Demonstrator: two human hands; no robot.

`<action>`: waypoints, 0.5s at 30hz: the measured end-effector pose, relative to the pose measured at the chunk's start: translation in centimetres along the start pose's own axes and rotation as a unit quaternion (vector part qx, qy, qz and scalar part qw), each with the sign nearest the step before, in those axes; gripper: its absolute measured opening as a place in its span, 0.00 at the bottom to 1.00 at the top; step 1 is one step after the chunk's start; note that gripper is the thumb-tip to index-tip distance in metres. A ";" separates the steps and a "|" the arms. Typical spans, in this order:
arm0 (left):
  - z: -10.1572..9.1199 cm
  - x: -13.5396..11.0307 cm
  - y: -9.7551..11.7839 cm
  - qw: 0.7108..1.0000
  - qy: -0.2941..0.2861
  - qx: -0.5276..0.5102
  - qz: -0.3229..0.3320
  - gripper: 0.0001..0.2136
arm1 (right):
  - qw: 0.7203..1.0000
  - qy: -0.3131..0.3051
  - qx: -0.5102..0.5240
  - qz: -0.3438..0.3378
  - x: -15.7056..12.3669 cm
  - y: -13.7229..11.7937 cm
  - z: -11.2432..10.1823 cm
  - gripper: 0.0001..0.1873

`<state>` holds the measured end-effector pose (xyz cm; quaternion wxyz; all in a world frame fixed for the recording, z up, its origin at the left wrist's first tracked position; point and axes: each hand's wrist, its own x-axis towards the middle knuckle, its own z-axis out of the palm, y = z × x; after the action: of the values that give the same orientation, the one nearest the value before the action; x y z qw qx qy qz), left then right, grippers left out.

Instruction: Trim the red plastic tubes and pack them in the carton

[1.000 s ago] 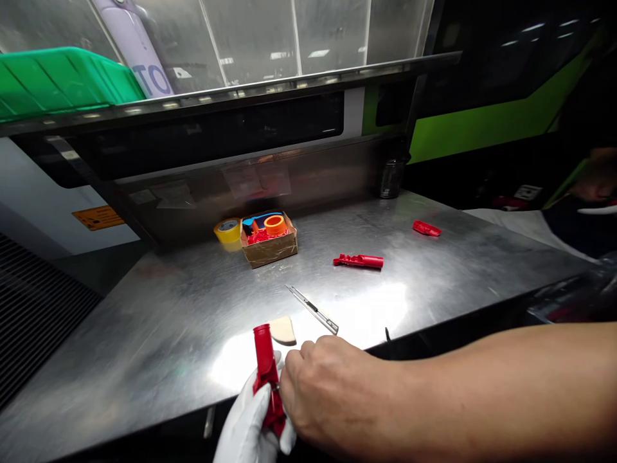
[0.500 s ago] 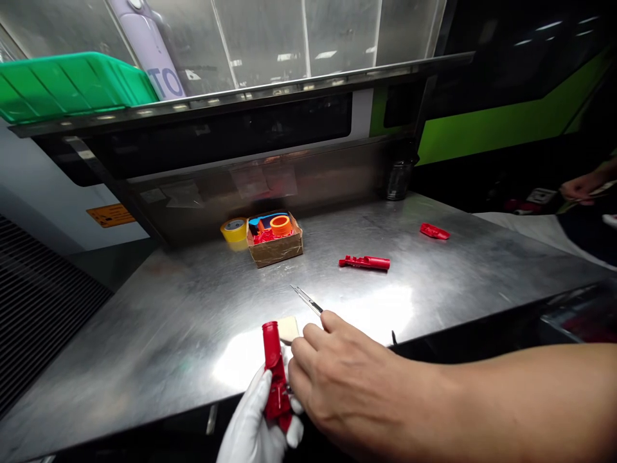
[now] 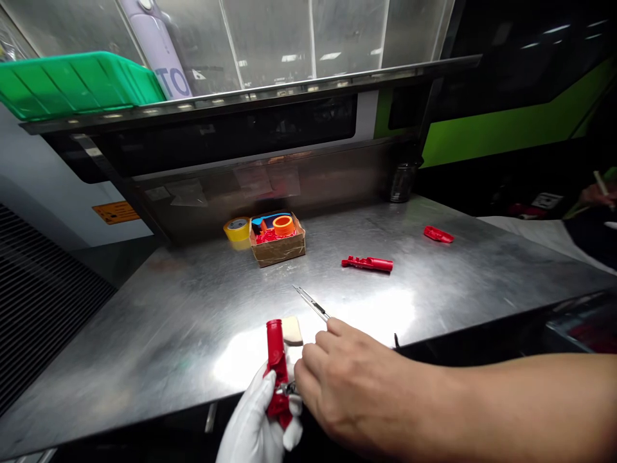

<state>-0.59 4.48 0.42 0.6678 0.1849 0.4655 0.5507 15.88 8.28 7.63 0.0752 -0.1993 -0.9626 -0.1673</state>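
My left hand [image 3: 255, 418], in a white glove, grips a red plastic part [image 3: 276, 347] with a tubular upper end, held upright at the table's front edge. My bare right hand [image 3: 332, 379] is closed around metal nippers [image 3: 289, 388]; only their jaws show, against the red part's lower half, and the handles are hidden in the palm. Beyond my right knuckles are slim metal tweezers [image 3: 311, 301], apparently lying on the table, their rear end hidden by the hand. A cream-coloured block [image 3: 292, 330] sits just behind the red part.
On the metal table [image 3: 168, 321] stand a cardboard box [image 3: 278, 252] of red and orange pieces, yellow tape [image 3: 236, 229] and a dark bottle [image 3: 401, 182]. Two red pieces [image 3: 367, 264] lie rightward. A green bin [image 3: 81, 83] sits on the shelf. Another person's hand [image 3: 598, 194] is far right.
My right hand has shifted slightly right, and the nippers' jaws now show across the red part. The whole view has drifted a little. The other person's hand has moved.
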 end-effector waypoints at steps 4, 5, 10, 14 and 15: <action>-0.5 -0.3 0.3 0.998 -0.067 0.002 -0.016 0.09 | 0.997 0.015 0.040 0.059 -0.2 0.5 0.5 0.04; -0.6 -0.2 0.2 0.997 -0.070 0.001 -0.018 0.10 | 0.997 0.014 0.041 0.062 -0.2 0.6 0.6 0.04; -1.1 0.2 0.1 0.996 -0.078 -0.011 -0.034 0.11 | 0.997 -0.002 0.034 0.074 0.0 0.6 1.0 0.04; -1.6 0.5 0.1 0.994 -0.093 -0.017 -0.051 0.14 | 0.996 -0.015 0.063 0.054 0.2 0.9 0.7 0.04; -1.6 0.5 0.1 0.994 -0.096 -0.015 -0.047 0.14 | 0.997 -0.013 0.063 0.045 0.3 0.9 0.5 0.04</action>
<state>-2.02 4.54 -0.49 0.7370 0.2044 0.3991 0.5057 15.95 9.32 7.43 0.0823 -0.2390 -0.9623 -0.1000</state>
